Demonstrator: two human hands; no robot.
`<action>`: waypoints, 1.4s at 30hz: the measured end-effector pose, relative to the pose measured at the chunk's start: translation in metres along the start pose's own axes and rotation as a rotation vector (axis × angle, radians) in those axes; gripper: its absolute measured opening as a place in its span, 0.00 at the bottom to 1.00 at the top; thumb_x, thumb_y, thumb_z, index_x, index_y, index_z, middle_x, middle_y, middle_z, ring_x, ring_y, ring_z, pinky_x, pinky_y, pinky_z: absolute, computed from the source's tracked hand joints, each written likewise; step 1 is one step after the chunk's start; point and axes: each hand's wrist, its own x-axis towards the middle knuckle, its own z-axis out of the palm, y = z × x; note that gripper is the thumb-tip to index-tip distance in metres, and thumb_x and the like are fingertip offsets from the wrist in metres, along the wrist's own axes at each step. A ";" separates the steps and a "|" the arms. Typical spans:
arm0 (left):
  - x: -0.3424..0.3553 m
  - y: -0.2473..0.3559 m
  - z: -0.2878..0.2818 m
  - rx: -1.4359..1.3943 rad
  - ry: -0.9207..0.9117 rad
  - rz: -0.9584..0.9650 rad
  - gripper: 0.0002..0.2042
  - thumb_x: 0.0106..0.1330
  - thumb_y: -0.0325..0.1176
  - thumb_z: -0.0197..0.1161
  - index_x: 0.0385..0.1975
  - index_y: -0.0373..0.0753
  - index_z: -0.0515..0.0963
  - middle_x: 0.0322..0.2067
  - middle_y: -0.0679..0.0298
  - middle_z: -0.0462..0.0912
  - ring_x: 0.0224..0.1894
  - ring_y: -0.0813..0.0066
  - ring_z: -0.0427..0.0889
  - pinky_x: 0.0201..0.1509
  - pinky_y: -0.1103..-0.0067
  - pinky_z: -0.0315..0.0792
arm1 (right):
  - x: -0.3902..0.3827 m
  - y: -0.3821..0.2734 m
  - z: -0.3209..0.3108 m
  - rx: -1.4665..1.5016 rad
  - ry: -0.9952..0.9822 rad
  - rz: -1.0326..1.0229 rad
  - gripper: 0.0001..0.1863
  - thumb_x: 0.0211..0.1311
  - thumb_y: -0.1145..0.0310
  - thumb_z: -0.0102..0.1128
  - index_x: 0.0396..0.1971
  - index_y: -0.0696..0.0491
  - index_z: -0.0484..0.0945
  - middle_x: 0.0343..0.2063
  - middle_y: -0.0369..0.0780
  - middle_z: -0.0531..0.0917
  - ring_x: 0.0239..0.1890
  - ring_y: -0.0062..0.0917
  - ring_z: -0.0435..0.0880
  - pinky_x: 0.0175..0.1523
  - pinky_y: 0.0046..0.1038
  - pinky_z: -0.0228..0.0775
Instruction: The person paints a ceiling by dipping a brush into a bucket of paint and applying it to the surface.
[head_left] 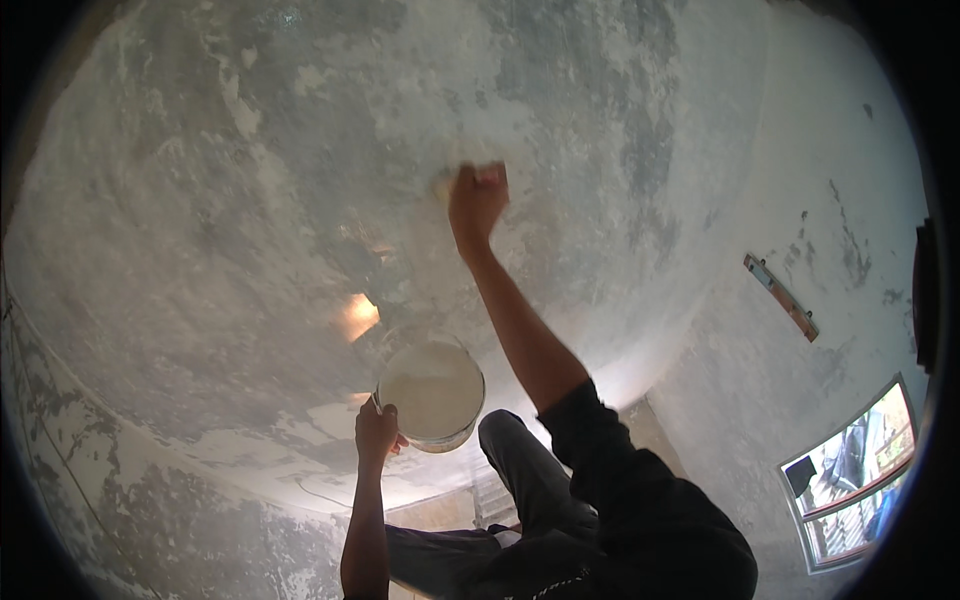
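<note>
My left hand (pixel 378 430) is closed on the rim of a round bucket (pixel 444 444), low and a little left of the middle. Pale, off-white stuff (pixel 430 388) fills the bucket's opening; whether it is liquid or paste I cannot tell. Higher up, with the arm stretched out, my right hand (pixel 480 195) is closed in front of the patchy grey wall surface (pixel 330 150). A blurred yellowish shape (pixel 441 187) shows at its left side, against the wall. What that hand grips is too smeared to name.
My bent knee (pixel 510 440) in dark trousers rises just right of the bucket. On the right wall is a narrow wooden strip (pixel 782 297) with small hooks. A framed window (pixel 855 480) lies at the lower right. Bright light patches (pixel 360 317) fall on the wall.
</note>
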 end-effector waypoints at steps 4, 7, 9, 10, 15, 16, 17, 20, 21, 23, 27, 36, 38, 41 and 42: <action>0.008 -0.001 0.007 -0.010 -0.014 0.019 0.14 0.59 0.29 0.49 0.43 0.32 0.74 0.18 0.54 0.80 0.13 0.68 0.80 0.12 0.76 0.73 | 0.074 -0.067 0.058 0.310 -0.025 -0.110 0.09 0.51 0.76 0.53 0.20 0.57 0.61 0.14 0.40 0.67 0.17 0.24 0.66 0.28 0.29 0.64; 0.006 0.001 0.004 0.003 0.013 0.002 0.14 0.59 0.29 0.49 0.43 0.32 0.74 0.17 0.54 0.80 0.13 0.68 0.80 0.12 0.76 0.73 | 0.080 -0.113 0.053 0.544 -0.121 -0.130 0.09 0.53 0.75 0.53 0.21 0.57 0.63 0.15 0.40 0.70 0.18 0.23 0.70 0.28 0.27 0.66; 0.002 0.008 0.004 -0.004 0.019 -0.007 0.14 0.59 0.29 0.49 0.43 0.31 0.73 0.17 0.54 0.80 0.13 0.68 0.80 0.12 0.76 0.73 | 0.075 -0.097 0.041 0.447 -0.135 -0.191 0.09 0.54 0.75 0.54 0.21 0.57 0.62 0.16 0.39 0.70 0.19 0.22 0.71 0.27 0.26 0.67; 0.001 0.006 0.002 -0.012 0.026 -0.009 0.14 0.59 0.29 0.49 0.43 0.31 0.74 0.17 0.54 0.80 0.13 0.68 0.80 0.12 0.76 0.73 | 0.064 -0.082 0.036 0.401 -0.146 -0.210 0.10 0.55 0.75 0.54 0.21 0.56 0.62 0.16 0.38 0.70 0.20 0.21 0.72 0.27 0.26 0.68; 0.002 0.000 -0.004 -0.053 0.035 0.014 0.14 0.58 0.28 0.48 0.42 0.31 0.74 0.17 0.54 0.80 0.13 0.68 0.80 0.11 0.76 0.72 | -0.026 0.041 -0.040 0.083 -0.156 -0.193 0.10 0.57 0.76 0.57 0.20 0.57 0.67 0.18 0.34 0.72 0.24 0.18 0.69 0.31 0.24 0.63; 0.001 0.002 -0.004 -0.045 0.037 0.022 0.15 0.58 0.28 0.48 0.42 0.32 0.74 0.17 0.54 0.80 0.13 0.68 0.80 0.11 0.76 0.72 | -0.046 0.066 -0.060 0.111 -0.146 -0.107 0.10 0.57 0.76 0.57 0.20 0.56 0.66 0.18 0.34 0.71 0.26 0.16 0.69 0.31 0.24 0.63; 0.000 0.004 -0.006 -0.037 0.048 0.024 0.15 0.57 0.28 0.48 0.42 0.32 0.75 0.17 0.54 0.80 0.13 0.68 0.80 0.11 0.76 0.72 | -0.069 0.082 -0.082 0.101 -0.134 0.035 0.10 0.56 0.75 0.58 0.21 0.56 0.66 0.18 0.33 0.70 0.26 0.16 0.68 0.31 0.24 0.63; -0.001 0.006 -0.014 0.013 0.050 -0.008 0.16 0.57 0.28 0.47 0.43 0.32 0.75 0.17 0.54 0.80 0.13 0.67 0.80 0.11 0.76 0.72 | -0.133 0.137 -0.139 -0.055 -0.082 0.164 0.10 0.55 0.75 0.58 0.20 0.54 0.65 0.18 0.33 0.69 0.26 0.17 0.65 0.32 0.23 0.61; 0.001 0.007 -0.013 0.029 0.041 -0.020 0.16 0.57 0.27 0.47 0.43 0.32 0.75 0.17 0.54 0.80 0.13 0.67 0.80 0.11 0.76 0.72 | -0.148 0.158 -0.158 -0.075 -0.045 0.298 0.10 0.54 0.74 0.59 0.21 0.55 0.65 0.18 0.34 0.69 0.25 0.17 0.68 0.31 0.23 0.64; -0.002 0.001 -0.011 0.025 0.065 -0.020 0.16 0.57 0.28 0.47 0.43 0.32 0.75 0.16 0.54 0.79 0.12 0.67 0.80 0.11 0.76 0.72 | -0.175 0.185 -0.186 -0.152 0.055 0.451 0.11 0.53 0.71 0.59 0.21 0.57 0.65 0.20 0.38 0.74 0.23 0.21 0.76 0.26 0.25 0.73; -0.004 -0.001 -0.014 0.017 0.084 -0.016 0.15 0.58 0.28 0.48 0.44 0.33 0.75 0.14 0.54 0.79 0.12 0.68 0.80 0.11 0.76 0.72 | -0.167 0.203 -0.193 -0.290 0.072 0.520 0.10 0.55 0.71 0.56 0.22 0.57 0.65 0.19 0.40 0.75 0.22 0.22 0.75 0.27 0.27 0.71; -0.003 -0.017 -0.024 0.039 0.100 -0.004 0.17 0.58 0.29 0.47 0.45 0.35 0.75 0.18 0.53 0.80 0.11 0.69 0.79 0.11 0.77 0.72 | 0.003 0.011 -0.014 0.056 -0.076 0.112 0.10 0.54 0.71 0.55 0.21 0.55 0.64 0.19 0.36 0.69 0.24 0.20 0.68 0.31 0.28 0.64; -0.004 -0.003 -0.019 0.013 0.077 -0.014 0.17 0.57 0.29 0.47 0.45 0.34 0.75 0.18 0.53 0.80 0.11 0.69 0.79 0.11 0.77 0.72 | 0.042 -0.025 0.017 0.257 -0.102 -0.118 0.07 0.54 0.75 0.55 0.22 0.55 0.66 0.18 0.35 0.72 0.22 0.16 0.72 0.27 0.23 0.69; -0.003 0.002 -0.019 -0.003 0.072 -0.026 0.17 0.57 0.28 0.46 0.45 0.33 0.74 0.18 0.54 0.80 0.11 0.69 0.79 0.11 0.77 0.71 | 0.053 -0.094 0.040 0.527 -0.172 -0.213 0.07 0.58 0.74 0.53 0.24 0.57 0.66 0.17 0.36 0.72 0.21 0.17 0.68 0.27 0.24 0.63; -0.002 0.001 -0.017 -0.010 0.068 -0.030 0.17 0.57 0.28 0.46 0.45 0.33 0.74 0.18 0.54 0.80 0.11 0.69 0.79 0.10 0.78 0.71 | 0.054 -0.096 0.044 0.531 -0.209 -0.300 0.09 0.61 0.71 0.54 0.24 0.57 0.67 0.17 0.35 0.72 0.21 0.16 0.67 0.27 0.23 0.62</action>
